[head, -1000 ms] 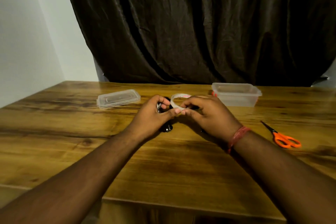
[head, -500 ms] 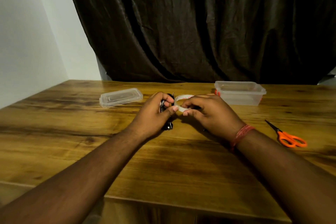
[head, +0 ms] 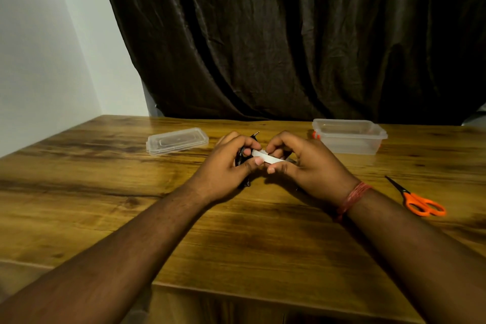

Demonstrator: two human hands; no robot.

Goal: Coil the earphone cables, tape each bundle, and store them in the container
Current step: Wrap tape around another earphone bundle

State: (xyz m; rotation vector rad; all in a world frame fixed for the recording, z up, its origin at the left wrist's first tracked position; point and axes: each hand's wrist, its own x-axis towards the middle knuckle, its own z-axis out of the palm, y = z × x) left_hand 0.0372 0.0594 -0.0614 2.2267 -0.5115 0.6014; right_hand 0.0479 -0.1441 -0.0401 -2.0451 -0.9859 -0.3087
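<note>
While the coiled earphone cable point(head: 243, 158) is gripped by the left hand point(head: 226, 166), the tape roll point(head: 268, 158), now lowered nearer the desk point(head: 105, 192), is pinched by the right hand point(head: 307, 166), suggesting taping is beginning.

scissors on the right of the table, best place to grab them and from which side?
Take the scissors by the orange handle loops, coming from above on the near right side. They lie flat on the table, with the handles toward the table's near right and the dark blades pointing away toward the container, so a grip on the loops stays clear of the tips.
</note>
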